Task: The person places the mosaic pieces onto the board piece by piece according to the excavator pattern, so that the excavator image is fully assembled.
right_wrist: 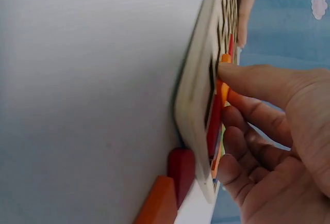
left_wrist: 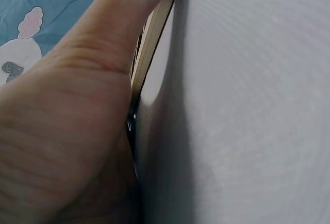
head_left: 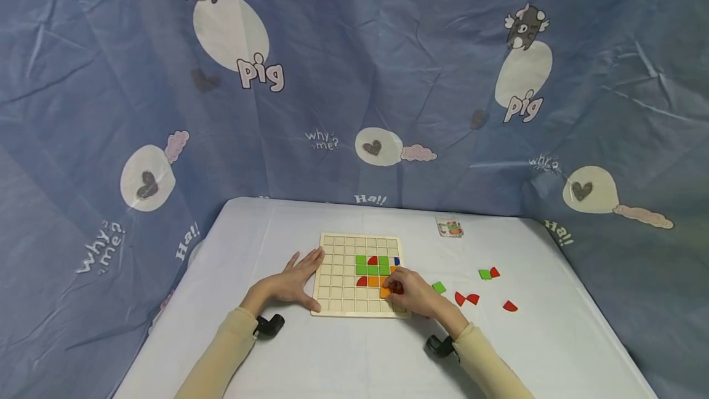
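A pale wooden grid board [head_left: 336, 298] lies on the white table, with green tiles [head_left: 361, 265], orange square tiles [head_left: 373, 281] and red quarter-round tiles [head_left: 362, 281] in its right half. My left hand [head_left: 290, 281] rests spread along the board's left edge, fingertips at the upper side and thumb near the lower left corner. Over the board's lower right part, my right hand [head_left: 415, 291] pinches an orange tile [head_left: 384, 292] between thumb and index finger. The right wrist view has this orange tile [right_wrist: 225, 89] at the fingertips, right at the grid, beside a red tile [right_wrist: 213, 126].
Loose green [head_left: 439, 287] and red tiles [head_left: 510, 306] lie to the right of the board. An orange piece [right_wrist: 157, 203] and a red piece [right_wrist: 181, 175] are by the board's near edge. A small patterned card [head_left: 449, 228] lies at the back right. Blue printed cloth [head_left: 332, 79] hangs behind the table.
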Demonstrator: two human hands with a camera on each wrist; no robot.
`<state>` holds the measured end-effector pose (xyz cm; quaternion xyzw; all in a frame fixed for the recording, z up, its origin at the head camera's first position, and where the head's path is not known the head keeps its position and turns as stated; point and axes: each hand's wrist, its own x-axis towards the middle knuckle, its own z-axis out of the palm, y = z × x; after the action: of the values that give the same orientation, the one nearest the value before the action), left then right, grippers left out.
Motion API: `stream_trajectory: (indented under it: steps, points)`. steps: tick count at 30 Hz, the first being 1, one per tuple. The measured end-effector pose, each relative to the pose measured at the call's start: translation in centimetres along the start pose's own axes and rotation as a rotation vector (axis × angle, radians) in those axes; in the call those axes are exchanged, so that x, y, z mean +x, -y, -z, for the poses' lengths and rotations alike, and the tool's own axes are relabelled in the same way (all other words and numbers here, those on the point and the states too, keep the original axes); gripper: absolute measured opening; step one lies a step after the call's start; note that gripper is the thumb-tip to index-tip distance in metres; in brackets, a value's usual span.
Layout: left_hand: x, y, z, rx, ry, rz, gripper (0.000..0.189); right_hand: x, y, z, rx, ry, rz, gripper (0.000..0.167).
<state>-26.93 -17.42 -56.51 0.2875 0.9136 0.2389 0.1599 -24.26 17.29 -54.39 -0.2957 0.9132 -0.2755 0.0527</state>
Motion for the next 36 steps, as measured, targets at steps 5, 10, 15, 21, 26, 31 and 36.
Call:
stream_trajectory:
  steps: [5,10,15,21,26,31,36]
  points:
    - [0.1,0.0,0.0,0.013,0.005,-0.003,0.132,0.2,0.0,0.4,-0.002,0.031,0.003,0.015]
    - [0.0,-0.1,0.0,0.006,-0.002,-0.01,0.132,0.1,0.3,0.6,-0.008,0.047,0.008,0.015]
    - [0.0,-0.1,0.0,0.009,-0.004,-0.015,0.132,-0.5,0.4,1.1,0.047,0.021,-0.044,0.021]
    - [-0.1,-0.4,0.1,0.016,-0.001,-0.016,0.132,-2.3,-0.9,2.9,0.127,-0.142,-0.124,0.019]
    - [-0.1,-0.3,0.2,0.019,0.002,-0.014,0.132,-4.0,-2.4,4.4,0.104,-0.195,-0.194,0.022]
    - [0.0,-0.1,0.2,0.023,-0.003,-0.012,0.133,-5.1,-3.4,4.9,0.088,-0.139,-0.245,0.021]
    - [0.0,-0.1,0.1,0.016,0.003,-0.01,0.133,-6.2,-3.3,4.3,0.088,-0.038,-0.254,0.026]
